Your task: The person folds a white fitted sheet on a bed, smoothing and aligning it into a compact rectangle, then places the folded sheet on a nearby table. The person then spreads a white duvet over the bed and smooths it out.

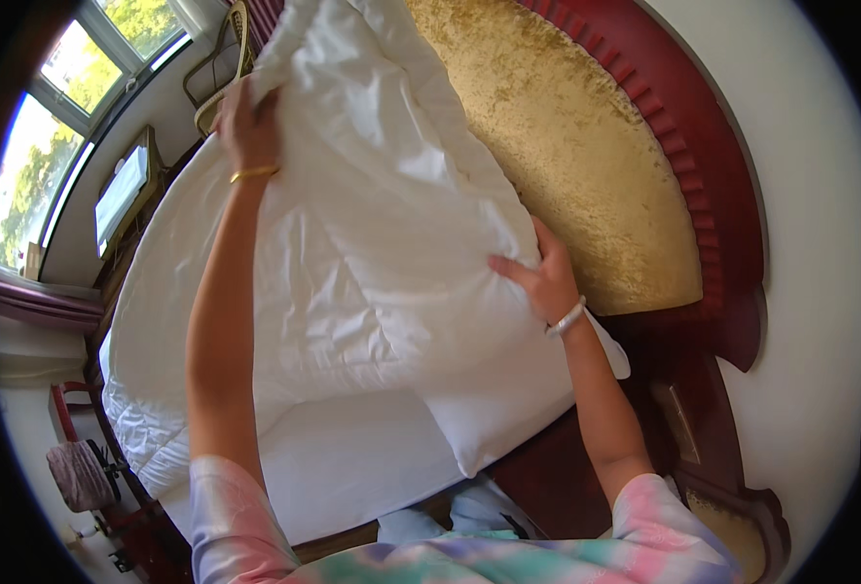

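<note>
A large white quilt (352,263) spreads in wrinkles before me, its far part rising toward the top of the view. At its far left edge my left hand (248,131), with a gold bangle on the wrist, is closed on the cloth; motion blurs its fingers. My right hand (545,277), wearing a pale bracelet, grips the quilt's right edge, thumb on top and the other fingers partly hidden by the cloth. Below the quilt's near edge shows a smooth white sheet (357,462).
A gold padded headboard (567,146) in a dark red frame (713,175) curves along the right. Left of the bed are a chair (218,68), a small table (124,195), windows (70,117), a purple curtain (36,304) and a grey-brown cushion-like bundle (82,477).
</note>
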A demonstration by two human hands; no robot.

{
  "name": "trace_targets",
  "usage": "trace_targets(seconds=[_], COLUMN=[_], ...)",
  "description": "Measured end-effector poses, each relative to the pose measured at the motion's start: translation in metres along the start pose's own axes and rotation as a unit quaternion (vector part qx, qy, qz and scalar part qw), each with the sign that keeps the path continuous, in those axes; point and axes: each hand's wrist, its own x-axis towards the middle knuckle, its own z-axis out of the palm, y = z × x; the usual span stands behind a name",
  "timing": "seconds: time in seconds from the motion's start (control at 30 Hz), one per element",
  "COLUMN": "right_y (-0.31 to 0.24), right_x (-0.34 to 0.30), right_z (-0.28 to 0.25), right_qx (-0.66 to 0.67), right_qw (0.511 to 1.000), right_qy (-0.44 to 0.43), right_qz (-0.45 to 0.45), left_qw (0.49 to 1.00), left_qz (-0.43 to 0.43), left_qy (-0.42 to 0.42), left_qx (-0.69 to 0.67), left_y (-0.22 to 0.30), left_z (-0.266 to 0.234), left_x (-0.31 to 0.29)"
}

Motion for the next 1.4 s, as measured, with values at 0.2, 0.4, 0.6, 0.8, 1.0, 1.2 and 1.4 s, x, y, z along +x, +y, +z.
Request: trace_targets(seconds=[0.2, 0.4, 0.6, 0.8, 1.0, 1.2, 1.4], right_y=[0.084, 0.105, 0.071, 0.038, 0.104, 0.12, 0.16], right_x=[0.051, 0.014, -0.019, 0.016, 0.059, 0.171, 0.242], right_z=[-0.004, -0.015, -0.02, -0.029, -0.042, 0.044, 0.074], right_qx=[-0.003, 0.078, 0.02, 0.009, -0.04, -0.099, -0.217], right_qw=[0.981, 0.959, 0.966, 0.988, 0.97, 0.935, 0.902], right_qy=[-0.027, -0.121, -0.153, -0.048, -0.135, -0.227, -0.179], right_qz=[0.192, 0.242, 0.208, 0.147, 0.197, 0.255, 0.328], left_qw=[0.892, 0.892, 0.883, 0.848, 0.446, 0.439, 0.107], left_qz=[-0.201, -0.262, -0.155, -0.35, -0.83, -0.81, -0.802], left_qy=[-0.37, -0.367, -0.36, -0.334, -0.134, 0.051, 0.099], left_qx=[0.163, -0.043, -0.259, -0.218, -0.307, -0.385, -0.579], left_y=[0.009, 0.057, 0.175, 0.225, 0.216, 0.202, 0.238], left_z=[0.134, 0.134, -0.023, -0.192, -0.187, -0.156, -0.163], left_x=[-0.086, -0.183, -0.193, -0.283, -0.401, -0.398, -0.315])
